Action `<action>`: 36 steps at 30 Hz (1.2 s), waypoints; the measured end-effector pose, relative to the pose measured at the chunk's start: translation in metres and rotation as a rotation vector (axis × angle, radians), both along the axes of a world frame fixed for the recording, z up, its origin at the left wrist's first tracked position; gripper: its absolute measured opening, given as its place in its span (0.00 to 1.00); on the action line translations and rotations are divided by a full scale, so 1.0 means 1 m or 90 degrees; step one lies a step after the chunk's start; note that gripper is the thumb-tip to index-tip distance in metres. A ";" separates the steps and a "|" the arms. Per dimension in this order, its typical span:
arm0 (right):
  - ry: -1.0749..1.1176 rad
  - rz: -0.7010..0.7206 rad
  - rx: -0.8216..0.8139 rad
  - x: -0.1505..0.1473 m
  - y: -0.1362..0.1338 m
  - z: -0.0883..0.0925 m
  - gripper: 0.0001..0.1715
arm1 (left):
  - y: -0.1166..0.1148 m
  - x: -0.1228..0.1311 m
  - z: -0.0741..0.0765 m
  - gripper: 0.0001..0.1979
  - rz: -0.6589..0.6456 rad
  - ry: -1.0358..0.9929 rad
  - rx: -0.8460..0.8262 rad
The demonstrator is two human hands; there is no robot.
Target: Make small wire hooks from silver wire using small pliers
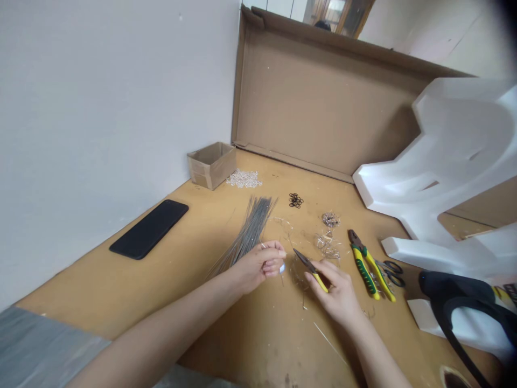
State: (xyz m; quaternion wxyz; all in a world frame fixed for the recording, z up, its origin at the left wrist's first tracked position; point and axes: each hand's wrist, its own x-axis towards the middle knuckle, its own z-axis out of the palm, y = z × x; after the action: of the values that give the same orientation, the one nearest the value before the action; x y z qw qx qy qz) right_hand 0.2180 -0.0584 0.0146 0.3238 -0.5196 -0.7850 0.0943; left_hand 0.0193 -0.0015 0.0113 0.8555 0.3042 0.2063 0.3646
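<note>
My left hand [264, 261] is closed in a pinch near the middle of the table, beside a bundle of thin grey metal wires [253, 221]. What its fingers hold is too small to make out; a small bluish-white spot shows below the fingertips. My right hand [337, 288] grips needle-nose pliers [313, 271] by their yellow handles. Their dark tip points up and left, just short of my left fingertips. Around and beyond the pliers lie loose bent wire pieces [327, 245] and a small coiled heap of wire [330, 219].
Larger green-and-yellow pliers [365, 267] and dark scissors [391, 271] lie to the right, near white foam packing [388, 188]. Farther back are black rings [296, 200], clear small pieces [244, 179] and a small cardboard box [212, 164]. A black phone [149, 229] lies left. Tall cardboard [323, 97] stands behind.
</note>
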 end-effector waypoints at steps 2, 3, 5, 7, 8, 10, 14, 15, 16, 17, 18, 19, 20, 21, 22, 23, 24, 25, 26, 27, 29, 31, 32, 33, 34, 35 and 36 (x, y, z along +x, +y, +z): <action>0.001 -0.001 -0.001 0.000 0.000 0.000 0.10 | 0.000 0.000 0.000 0.09 -0.001 -0.002 -0.001; 0.000 0.000 -0.002 0.000 0.000 0.000 0.10 | 0.000 0.000 0.000 0.09 -0.003 -0.003 -0.001; 0.001 0.003 0.001 0.000 0.000 0.000 0.11 | 0.000 0.000 0.000 0.09 -0.007 -0.005 0.001; 0.002 0.006 0.004 -0.001 -0.001 -0.001 0.11 | -0.001 0.000 0.001 0.09 -0.008 -0.006 0.001; 0.003 0.006 0.004 -0.001 -0.001 -0.001 0.11 | -0.001 0.000 0.001 0.09 -0.008 -0.005 -0.001; 0.001 0.005 0.000 -0.001 -0.001 -0.001 0.11 | -0.001 0.000 0.002 0.09 -0.007 0.000 -0.006; 0.000 0.000 -0.001 -0.002 -0.001 -0.001 0.11 | -0.001 0.000 0.003 0.10 -0.007 0.003 -0.012; -0.001 0.000 0.001 -0.002 -0.001 -0.001 0.11 | -0.001 0.000 0.003 0.10 -0.006 0.002 -0.012; -0.001 -0.001 0.002 -0.002 -0.001 -0.001 0.11 | -0.001 0.000 0.003 0.10 -0.006 0.003 -0.012; -0.002 -0.001 0.002 -0.002 -0.001 -0.001 0.11 | -0.001 0.000 0.003 0.10 -0.006 0.003 -0.012; -0.002 -0.001 0.002 -0.002 -0.001 -0.001 0.11 | -0.001 0.000 0.003 0.10 -0.006 0.004 -0.012; -0.001 0.001 0.001 -0.002 -0.001 -0.001 0.11 | -0.001 0.000 0.002 0.10 -0.006 0.003 -0.012; -0.001 0.002 -0.001 -0.002 -0.001 -0.001 0.11 | -0.001 0.000 0.002 0.10 -0.006 0.002 -0.012; -0.001 0.001 -0.002 -0.002 -0.001 -0.001 0.11 | -0.001 0.000 0.002 0.09 -0.007 -0.001 -0.011; -0.003 0.000 -0.003 -0.002 -0.001 -0.001 0.10 | -0.001 0.000 0.002 0.09 -0.009 -0.004 -0.010; -0.005 -0.002 -0.002 -0.002 -0.001 0.000 0.10 | -0.001 0.000 0.002 0.09 -0.009 -0.006 -0.009; -0.007 -0.004 0.002 -0.002 -0.001 0.000 0.10 | -0.001 0.000 0.002 0.09 -0.010 -0.007 -0.009; -0.007 -0.007 0.006 -0.002 -0.001 0.000 0.10 | -0.001 -0.001 0.002 0.09 -0.010 -0.006 -0.009; -0.007 -0.009 0.011 -0.002 -0.001 0.000 0.10 | -0.001 0.000 0.002 0.09 -0.010 -0.003 -0.009; -0.009 -0.011 0.016 -0.003 -0.001 -0.001 0.10 | -0.001 0.000 0.002 0.10 -0.006 -0.001 -0.011; -0.017 -0.017 0.030 -0.003 -0.001 -0.001 0.10 | -0.001 0.001 0.003 0.11 0.015 0.000 -0.015; -0.031 -0.028 0.050 -0.004 -0.001 -0.003 0.10 | -0.003 0.003 0.003 0.13 0.053 0.003 -0.026; -0.036 -0.033 0.061 -0.005 -0.002 -0.004 0.10 | -0.003 0.004 0.004 0.13 0.073 0.008 -0.035; -0.040 -0.038 0.073 -0.005 -0.002 -0.005 0.10 | -0.004 0.006 0.004 0.12 0.091 0.014 -0.045; -0.043 -0.042 0.082 -0.006 -0.002 -0.006 0.10 | -0.005 0.007 0.004 0.12 0.105 0.019 -0.054; -0.046 -0.044 0.091 -0.007 -0.002 -0.007 0.10 | -0.006 0.007 0.004 0.11 0.116 0.020 -0.063; -0.049 -0.045 0.099 -0.007 -0.002 -0.008 0.11 | -0.007 0.008 0.004 0.11 0.127 0.016 -0.069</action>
State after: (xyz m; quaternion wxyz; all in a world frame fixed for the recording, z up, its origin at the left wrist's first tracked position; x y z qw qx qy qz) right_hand 0.2109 -0.0608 0.0064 0.3362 -0.5235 -0.7829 0.0015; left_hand 0.0272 -0.0083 0.0148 0.8278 0.2397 0.2654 0.4323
